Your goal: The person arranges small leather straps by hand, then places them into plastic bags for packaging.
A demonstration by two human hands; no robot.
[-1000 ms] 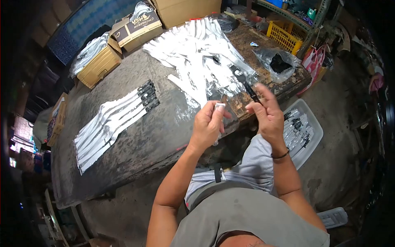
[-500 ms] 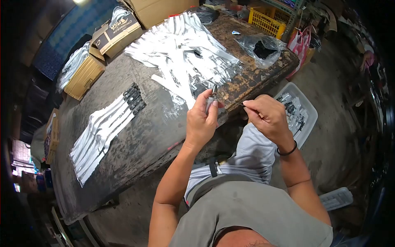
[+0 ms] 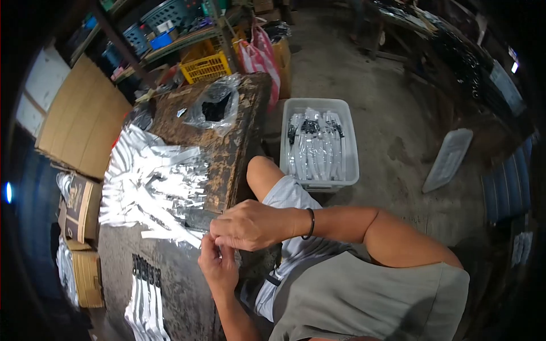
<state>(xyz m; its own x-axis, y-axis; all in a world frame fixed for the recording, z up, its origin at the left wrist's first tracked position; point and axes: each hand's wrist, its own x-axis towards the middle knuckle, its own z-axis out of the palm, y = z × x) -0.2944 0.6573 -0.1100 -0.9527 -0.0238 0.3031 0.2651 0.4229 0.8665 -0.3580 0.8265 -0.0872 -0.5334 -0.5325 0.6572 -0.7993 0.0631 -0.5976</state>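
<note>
My right hand (image 3: 245,225) crosses over my left hand (image 3: 220,268) at the edge of the dark worn table (image 3: 187,292). Both are closed, fingertips meeting; whatever is between them is hidden. Just beyond them lies a heap of white straps (image 3: 151,179), many in clear wrapping with dark bits at their ends. Nearer me on the table, several white straps with black ends (image 3: 147,290) lie side by side. To the right, on the floor, a clear plastic bin (image 3: 354,145) holds wrapped straps (image 3: 318,150) with black parts.
A plastic bag (image 3: 196,118) with black contents sits on the table's far end. Behind it stand a yellow crate (image 3: 206,69) and a pink-and-white bag (image 3: 260,59). Cardboard boxes (image 3: 88,275) line the left side. A translucent lid (image 3: 448,160) lies on the floor.
My view has swung right, bringing the bin fully in sight. My hands, apart before with a thin strand at my right and a metal-tipped object in my left, have come together.
</note>
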